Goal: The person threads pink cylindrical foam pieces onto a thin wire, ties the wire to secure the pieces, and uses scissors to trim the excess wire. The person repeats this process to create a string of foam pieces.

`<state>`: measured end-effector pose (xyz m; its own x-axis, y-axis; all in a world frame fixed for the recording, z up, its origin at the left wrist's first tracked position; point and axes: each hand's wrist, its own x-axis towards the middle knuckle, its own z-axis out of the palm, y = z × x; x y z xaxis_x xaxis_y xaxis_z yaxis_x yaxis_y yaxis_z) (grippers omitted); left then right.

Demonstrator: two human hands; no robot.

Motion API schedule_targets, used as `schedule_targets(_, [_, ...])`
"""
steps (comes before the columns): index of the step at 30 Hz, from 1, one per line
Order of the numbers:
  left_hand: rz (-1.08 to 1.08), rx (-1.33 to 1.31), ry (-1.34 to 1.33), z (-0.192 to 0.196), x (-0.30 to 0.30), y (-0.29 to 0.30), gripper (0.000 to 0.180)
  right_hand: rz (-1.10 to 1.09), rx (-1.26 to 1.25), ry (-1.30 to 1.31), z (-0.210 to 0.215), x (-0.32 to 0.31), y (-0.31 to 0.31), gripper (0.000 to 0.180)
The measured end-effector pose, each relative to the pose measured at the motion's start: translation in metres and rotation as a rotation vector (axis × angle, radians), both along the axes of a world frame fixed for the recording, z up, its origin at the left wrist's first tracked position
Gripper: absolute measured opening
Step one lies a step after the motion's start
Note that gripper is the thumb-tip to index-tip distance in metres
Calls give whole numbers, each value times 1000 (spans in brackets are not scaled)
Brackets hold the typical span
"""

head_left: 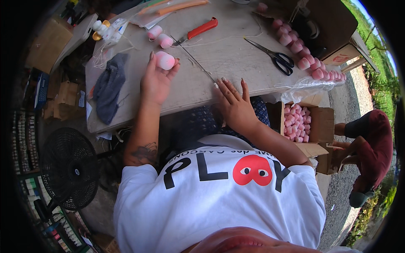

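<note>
Head view: the left hand [155, 80] is lifting off the grey table [223, 59], palm turned up, and it is cradling a pink spool of thread [165, 60] at its fingertips. The fingers are curling loosely around the spool's lower side and the thumb is pressing on its right side, so the spool is sitting at the tips rather than deep in the palm. The right hand [234, 105] is lying flat at the near edge of the table, fingers spread wide and holding nothing; its fingertips are touching the tabletop just beside a thin white thread [198, 63] that is running diagonally across the surface. The spool is staying well apart from this hand, up and to the left of it.

Two more pink spools [160, 37] are lying farther back on the table, beyond the held one. An orange-handled utility knife [201, 28] is resting just beside them, and black-handled scissors [274, 57] are lying open to the right. A row of pink spools in a clear bag [308, 63] is stretching along the table's right edge. Below it, an open cardboard box [321, 124] is holding many more pink spools. A dark grey cloth [109, 86] is lying on the table's left side. A black fan [69, 168] is standing on the ground at the left.
</note>
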<state>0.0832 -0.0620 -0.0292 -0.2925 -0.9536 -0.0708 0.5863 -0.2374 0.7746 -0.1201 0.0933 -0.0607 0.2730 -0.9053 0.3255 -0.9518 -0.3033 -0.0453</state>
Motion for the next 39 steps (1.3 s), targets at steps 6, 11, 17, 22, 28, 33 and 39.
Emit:
schedule_targets(6, [-42, 6, 46, -11, -1, 5, 42, 28, -27, -90, 6, -62, 30, 47])
schedule_targets(11, [-93, 100, 93, -11, -14, 10, 38, -34, -31, -34, 20, -55, 20, 44])
schedule_targets(17, [-60, 154, 88, -12, -18, 14, 36, -50, 34, -51, 24, -49, 22, 44])
schedule_targets(22, [-93, 140, 68, -13, -20, 11, 34, -49, 114, -163, 28, -58, 18, 39])
schedule_targets(28, [-104, 166, 133, -14, -15, 7, 33, -188, 263, -478, 48, -55, 10, 32])
schedule_targets(33, [-80, 168, 215, -15, -6, 8, 33, -423, 671, -680, 62, -86, 37, 19])
schedule_targets(39, [-51, 138, 165, -9, -14, 11, 34, -272, 879, -1392, 57, -86, 83, 14])
